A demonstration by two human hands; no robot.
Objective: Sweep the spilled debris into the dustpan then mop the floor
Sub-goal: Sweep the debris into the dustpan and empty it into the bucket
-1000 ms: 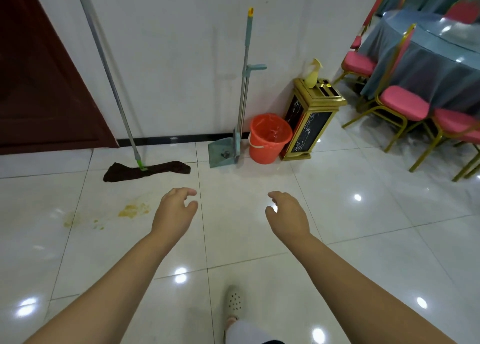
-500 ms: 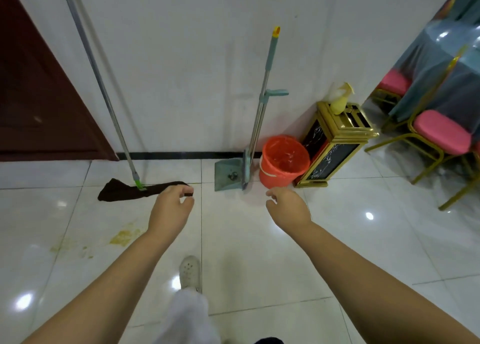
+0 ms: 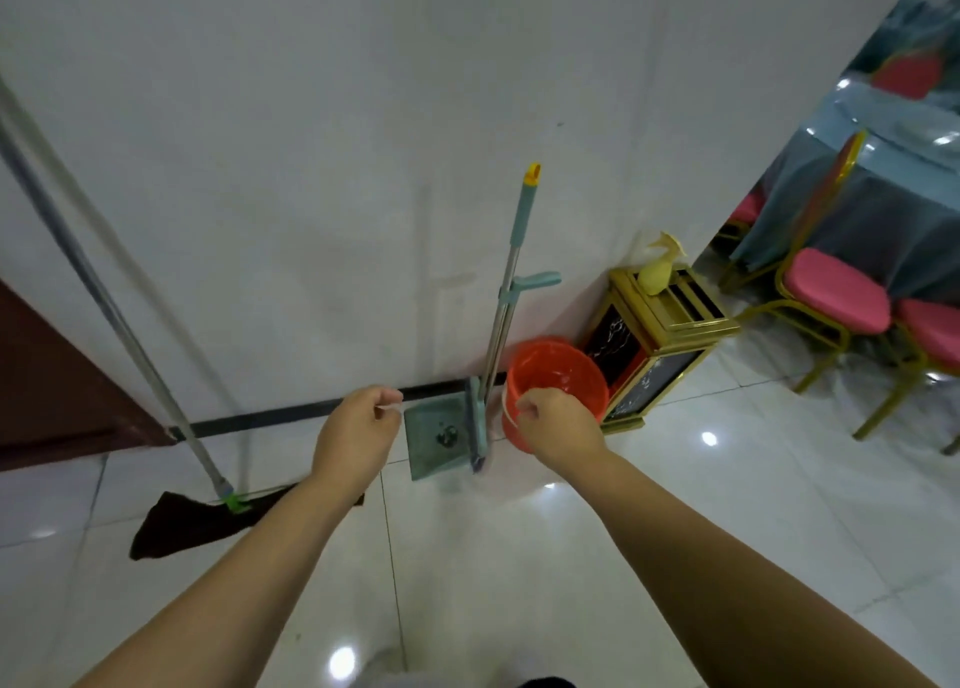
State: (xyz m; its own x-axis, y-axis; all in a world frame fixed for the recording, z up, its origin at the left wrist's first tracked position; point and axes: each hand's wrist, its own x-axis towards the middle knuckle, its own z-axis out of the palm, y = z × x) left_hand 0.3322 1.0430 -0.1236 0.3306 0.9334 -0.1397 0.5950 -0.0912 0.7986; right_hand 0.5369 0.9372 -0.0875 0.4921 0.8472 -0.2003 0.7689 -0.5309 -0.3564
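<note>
A teal dustpan (image 3: 441,435) stands against the white wall, with a teal broom (image 3: 506,292) upright beside it. A flat mop (image 3: 208,516) with a dark cloth head lies on the floor at the left, its long metal handle leaning on the wall. My left hand (image 3: 358,440) reaches forward just left of the dustpan, fingers loosely curled and holding nothing. My right hand (image 3: 558,427) hangs in front of the orange bucket (image 3: 561,370), fingers loosely curled, empty. The yellowish spill is out of view.
A gold and black bin (image 3: 660,344) with a yellow spray bottle (image 3: 657,269) on top stands right of the bucket. Pink-seated gold chairs (image 3: 836,298) and a grey-clothed table (image 3: 883,178) fill the right. A dark door (image 3: 57,391) is at the left.
I have stepped closer to the wall; the broom, dustpan and bucket loom larger. Both hands moved forward toward them. The yellow stain slid out of view.
</note>
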